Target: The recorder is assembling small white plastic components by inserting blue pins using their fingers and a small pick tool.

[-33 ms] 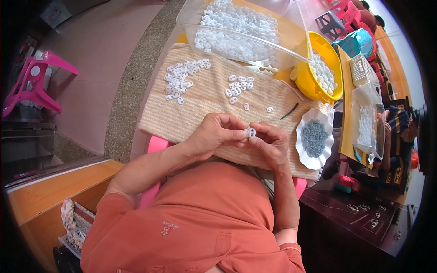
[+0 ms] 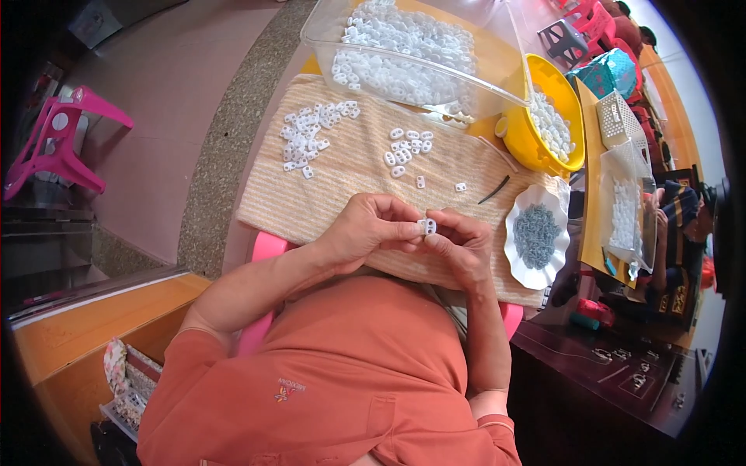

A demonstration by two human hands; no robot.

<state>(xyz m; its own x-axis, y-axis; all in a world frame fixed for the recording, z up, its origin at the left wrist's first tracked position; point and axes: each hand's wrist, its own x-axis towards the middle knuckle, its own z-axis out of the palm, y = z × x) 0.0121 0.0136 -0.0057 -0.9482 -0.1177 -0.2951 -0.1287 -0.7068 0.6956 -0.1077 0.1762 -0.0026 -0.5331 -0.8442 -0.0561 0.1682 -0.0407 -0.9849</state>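
Between my two hands, above the near part of a striped beige towel (image 2: 342, 203), is a small white plastic piece (image 2: 430, 226) with two holes. My left hand (image 2: 373, 229) pinches its left side between thumb and fingers. On its right side, the thumb and forefinger of my right hand (image 2: 465, 242) close on it. My fingertips hide part of the piece. Beyond my hands lie a small group of white two-holed pieces (image 2: 401, 155) and two single ones. A larger pile of similar white pieces (image 2: 303, 138) is at the left.
A scalloped white dish (image 2: 556, 268) of small grey parts stands right of my hands, near a thin black strip (image 2: 495, 189). A clear bin (image 2: 497, 92) and a yellow basin (image 2: 571, 161), both holding white pieces, stand at the back. Another person's hand (image 2: 660, 221) shows at far right.
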